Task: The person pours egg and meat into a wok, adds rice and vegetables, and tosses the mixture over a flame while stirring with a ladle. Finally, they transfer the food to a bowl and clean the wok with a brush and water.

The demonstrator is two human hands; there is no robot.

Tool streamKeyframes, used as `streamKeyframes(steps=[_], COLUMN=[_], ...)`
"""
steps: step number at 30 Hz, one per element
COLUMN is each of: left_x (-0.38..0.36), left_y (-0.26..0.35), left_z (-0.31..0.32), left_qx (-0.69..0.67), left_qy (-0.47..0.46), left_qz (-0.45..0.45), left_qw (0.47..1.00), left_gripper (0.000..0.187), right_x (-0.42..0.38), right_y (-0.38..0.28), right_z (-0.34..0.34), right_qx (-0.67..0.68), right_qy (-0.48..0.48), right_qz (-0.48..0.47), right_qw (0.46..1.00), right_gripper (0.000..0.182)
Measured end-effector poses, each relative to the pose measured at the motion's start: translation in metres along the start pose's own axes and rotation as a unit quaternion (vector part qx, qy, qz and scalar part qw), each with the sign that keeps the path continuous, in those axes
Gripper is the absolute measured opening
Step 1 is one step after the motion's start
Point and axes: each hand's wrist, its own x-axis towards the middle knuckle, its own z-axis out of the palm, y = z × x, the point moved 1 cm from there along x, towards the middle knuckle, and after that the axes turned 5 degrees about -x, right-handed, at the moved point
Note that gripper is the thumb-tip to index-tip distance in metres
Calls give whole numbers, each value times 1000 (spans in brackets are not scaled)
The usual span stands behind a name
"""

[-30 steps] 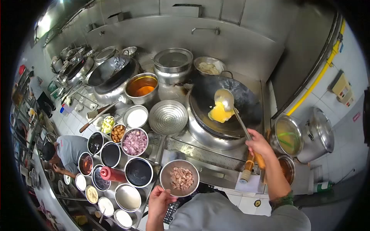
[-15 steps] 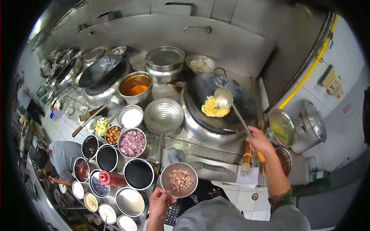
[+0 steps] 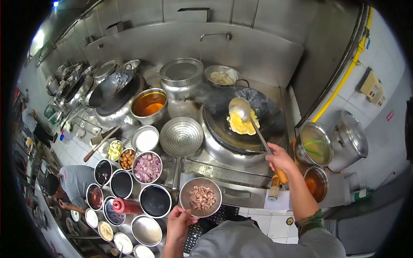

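Note:
My right hand [image 3: 280,158] grips the wooden handle of a long metal ladle [image 3: 240,109]. The ladle's bowl rests on a yellow egg mass [image 3: 243,123] inside the dark wok [image 3: 219,129]. Low in the middle, my left hand [image 3: 180,220] pinches the rim of a metal bowl [image 3: 186,198], which holds small pieces of pinkish-brown meat [image 3: 202,198]. That bowl is held level in front of my body, to the right of a round container of dark liquid [image 3: 155,201].
A perforated strainer [image 3: 181,136] lies left of the wok. Containers of chopped purple onion [image 3: 147,167], white powder [image 3: 146,140] and sauces stand at the left, beside a red bottle [image 3: 124,206]. Pots [image 3: 315,145] stand at the right. A co-worker [image 3: 77,182] leans in at far left.
The ladle and my right hand have shifted a little left. The egg looks more spread out and has moved slightly right in the wok. My left hand still holds the bowl.

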Motion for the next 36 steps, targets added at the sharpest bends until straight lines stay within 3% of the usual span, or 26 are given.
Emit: streamKeyframes(steps=[4,9,11,14,17,19,24,31,35,36], left_x=[2,-9,-18,-22,-25,-22,-29,-28,-30,-31], left_y=[0,-2,8,3,-3,-7,-12,-24,-17,-16], left_z=[8,21,21,-2,-17,-19,-22,-29,-31,-30], left_qx=[1,2,34,15,1,2,5,-10,-11,-31], left_qy=[16,29,30,34,30,22,29,44,70,81], left_qz=[26,46,43,52,46,43,34,32,49,61], left_qw=[1000,999,998,998,999,999,999,998,996,994], left_gripper=[13,13,13,13,13,13,12,13,13,12], right_x=[-37,6,-12,-40,-25,-6,-33,17,-17,-28], right_y=[5,9,4,18,17,9,5,12,14,13], right_z=[-41,-14,-13,-37,-31,-11,-19,1,-23,-33], right_qx=[-6,-63,-43,-31,-140,-114,-88,-107,-60,-61], right_qy=[-29,69,7,-9,63,102,4,72,-41,-32], right_qz=[23,-38,-25,10,-47,-43,-5,-30,-28,-5], right_qw=[999,995,999,999,987,987,996,991,997,998], right_gripper=[69,66,65,71,61,61,67,72,74,74])
